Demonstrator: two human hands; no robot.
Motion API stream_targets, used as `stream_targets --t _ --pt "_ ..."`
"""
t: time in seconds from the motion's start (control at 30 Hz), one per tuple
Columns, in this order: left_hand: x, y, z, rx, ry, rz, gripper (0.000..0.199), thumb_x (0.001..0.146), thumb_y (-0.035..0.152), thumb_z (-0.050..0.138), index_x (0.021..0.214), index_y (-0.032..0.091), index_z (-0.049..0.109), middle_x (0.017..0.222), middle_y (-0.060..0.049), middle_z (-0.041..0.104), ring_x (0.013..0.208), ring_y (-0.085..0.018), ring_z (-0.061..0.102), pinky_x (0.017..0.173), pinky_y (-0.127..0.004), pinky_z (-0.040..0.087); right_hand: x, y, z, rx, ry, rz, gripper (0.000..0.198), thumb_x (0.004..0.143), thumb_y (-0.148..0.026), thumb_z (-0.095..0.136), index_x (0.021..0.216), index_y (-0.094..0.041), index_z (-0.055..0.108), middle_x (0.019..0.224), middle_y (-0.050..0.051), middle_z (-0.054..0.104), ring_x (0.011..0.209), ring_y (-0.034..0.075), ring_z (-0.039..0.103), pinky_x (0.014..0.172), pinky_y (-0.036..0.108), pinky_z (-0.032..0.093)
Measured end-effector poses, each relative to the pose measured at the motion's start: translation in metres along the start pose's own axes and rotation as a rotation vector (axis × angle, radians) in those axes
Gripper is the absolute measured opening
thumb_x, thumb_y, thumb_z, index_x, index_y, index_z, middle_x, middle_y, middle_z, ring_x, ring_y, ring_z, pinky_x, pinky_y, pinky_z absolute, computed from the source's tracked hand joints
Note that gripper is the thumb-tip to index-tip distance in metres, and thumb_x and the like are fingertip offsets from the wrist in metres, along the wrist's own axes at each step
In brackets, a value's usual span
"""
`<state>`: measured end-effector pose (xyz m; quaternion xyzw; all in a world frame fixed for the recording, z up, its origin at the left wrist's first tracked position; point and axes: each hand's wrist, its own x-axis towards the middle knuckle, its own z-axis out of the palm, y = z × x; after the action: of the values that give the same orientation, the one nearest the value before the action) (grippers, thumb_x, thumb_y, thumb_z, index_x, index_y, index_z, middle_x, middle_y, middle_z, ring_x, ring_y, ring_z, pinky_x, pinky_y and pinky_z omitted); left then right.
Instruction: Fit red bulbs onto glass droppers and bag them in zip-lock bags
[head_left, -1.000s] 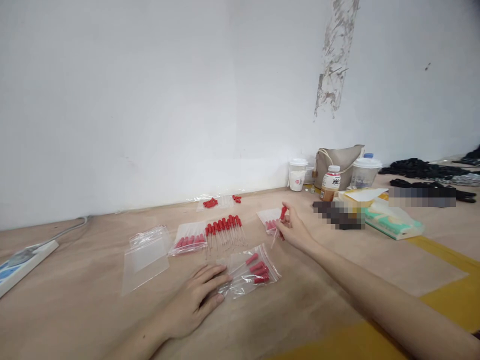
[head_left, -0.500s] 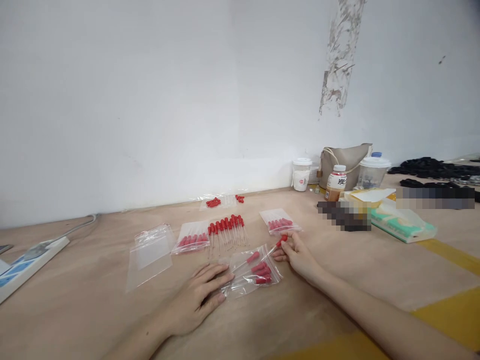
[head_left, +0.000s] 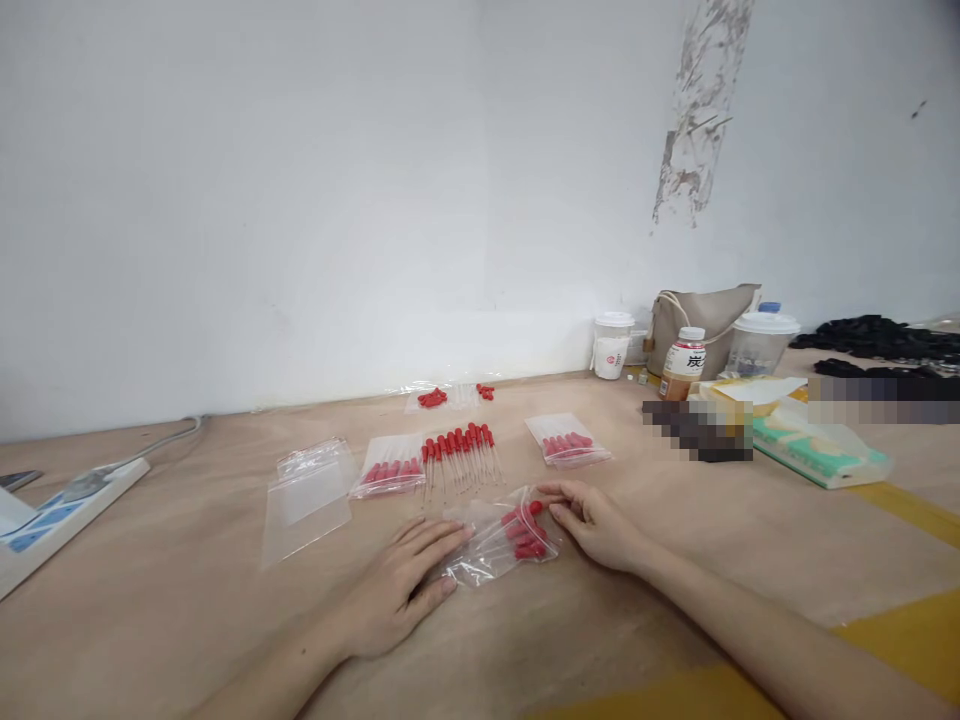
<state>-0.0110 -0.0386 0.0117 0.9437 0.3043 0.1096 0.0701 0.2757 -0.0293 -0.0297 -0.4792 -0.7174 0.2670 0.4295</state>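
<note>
A clear zip bag (head_left: 480,572) lies on the table in front of me, holding several droppers with red bulbs (head_left: 529,535). My left hand (head_left: 401,590) rests flat on the bag's left end, fingers stretched and thumb apart. At the bag's right-hand mouth is my right hand (head_left: 596,525), its fingertips touching the end of one dropper's red bulb (head_left: 535,507) that sits just inside the opening. Its fingers are extended and do not close round the bulb. Behind the bag, loose red droppers (head_left: 459,445) lie in a row.
Filled bags lie left (head_left: 390,465) and right (head_left: 568,440) of the row; flat unfilled bags (head_left: 309,500) are further left. Red bulbs (head_left: 433,398) lie by the wall. A power strip (head_left: 75,520), cup (head_left: 613,345), bottle (head_left: 684,365) and tissue pack (head_left: 821,450) stand around.
The dropper in my right hand has slid leftward into the bag, and the fingers have let go of its bulb. My left hand stays on the bag. The view has shifted slightly.
</note>
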Motion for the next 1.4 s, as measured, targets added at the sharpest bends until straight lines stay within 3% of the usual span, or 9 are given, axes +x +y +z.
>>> stream_targets --t 0.17,0.33,0.43,0.6,0.8,0.93,1.03,1.17,1.4 --pt "0.0 -0.002 0.001 -0.009 0.004 0.017 0.038 0.09 0.031 0.035 0.129 0.034 0.034 0.134 0.001 0.036 0.122 -0.022 0.033 0.101 -0.044 0.027 -0.001 -0.007 -0.004 -0.136 0.01 -0.034 0.017 0.073 -0.018 0.05 0.086 -0.02 0.061 0.08 0.002 0.063 0.072 0.015 0.055 0.066 0.028 0.042" --pt "0.0 0.0 -0.001 -0.019 -0.022 -0.004 0.039 0.09 0.032 0.036 0.129 0.034 0.033 0.135 0.001 0.036 0.122 -0.022 0.032 0.1 -0.043 0.028 0.004 -0.015 -0.006 0.013 -0.067 -0.047 0.011 0.072 -0.021 0.052 0.08 -0.019 0.06 0.075 0.001 0.061 0.065 0.013 0.052 0.059 0.024 0.04" --pt "0.0 0.001 -0.002 -0.02 -0.024 -0.008 0.039 0.09 0.032 0.035 0.129 0.035 0.033 0.134 0.0 0.036 0.122 -0.022 0.032 0.099 -0.043 0.029 0.008 -0.012 -0.003 0.056 -0.094 -0.001 0.012 0.073 -0.022 0.052 0.081 -0.018 0.06 0.071 0.0 0.061 0.06 0.011 0.05 0.054 0.022 0.039" --pt "-0.001 0.001 -0.001 -0.013 -0.023 -0.011 0.039 0.09 0.032 0.034 0.129 0.035 0.033 0.135 0.001 0.035 0.123 -0.022 0.032 0.1 -0.044 0.028 0.011 -0.011 0.004 -0.009 0.003 0.029 0.016 0.074 -0.028 0.052 0.08 -0.017 0.063 0.068 0.001 0.062 0.055 0.011 0.049 0.052 0.022 0.038" --pt "-0.001 0.002 -0.001 0.006 -0.048 -0.033 0.039 0.091 0.033 0.033 0.13 0.035 0.031 0.137 0.001 0.032 0.124 -0.021 0.029 0.1 -0.043 0.027 0.01 -0.016 0.003 0.116 -0.115 0.039 0.024 0.076 -0.033 0.05 0.082 -0.016 0.066 0.076 0.003 0.066 0.064 0.014 0.056 0.057 0.023 0.042" --pt "-0.001 0.001 -0.001 0.008 -0.053 -0.037 0.038 0.091 0.033 0.032 0.129 0.036 0.031 0.137 0.001 0.031 0.124 -0.022 0.029 0.1 -0.044 0.027 0.011 -0.008 0.004 -0.042 -0.043 0.045 0.021 0.073 -0.031 0.053 0.066 -0.015 0.065 0.061 0.0 0.061 0.053 0.011 0.049 0.05 0.02 0.036" --pt "-0.002 0.0 0.0 0.006 -0.05 -0.03 0.038 0.091 0.033 0.033 0.129 0.036 0.032 0.137 0.001 0.032 0.124 -0.022 0.03 0.1 -0.044 0.028 0.01 -0.006 0.005 -0.125 0.013 -0.002 0.02 0.074 -0.028 0.05 0.064 -0.017 0.064 0.056 -0.001 0.058 0.051 0.01 0.046 0.049 0.02 0.034" --pt "-0.002 -0.001 0.001 -0.006 -0.041 -0.031 0.039 0.091 0.032 0.034 0.129 0.036 0.032 0.138 0.001 0.031 0.124 -0.022 0.03 0.101 -0.044 0.027 0.01 -0.013 0.003 -0.141 -0.071 -0.122 0.018 0.075 -0.026 0.049 0.071 -0.019 0.065 0.067 0.0 0.061 0.062 0.012 0.049 0.057 0.022 0.037" --pt "-0.001 -0.002 0.001 -0.026 -0.033 -0.015 0.039 0.091 0.032 0.035 0.13 0.035 0.031 0.137 0.001 0.032 0.124 -0.022 0.03 0.102 -0.045 0.025 0.011 -0.008 0.0 -0.074 0.138 0.131 0.028 0.072 -0.042 0.053 0.078 -0.016 0.062 0.068 0.002 0.06 0.062 0.014 0.051 0.057 0.024 0.038"
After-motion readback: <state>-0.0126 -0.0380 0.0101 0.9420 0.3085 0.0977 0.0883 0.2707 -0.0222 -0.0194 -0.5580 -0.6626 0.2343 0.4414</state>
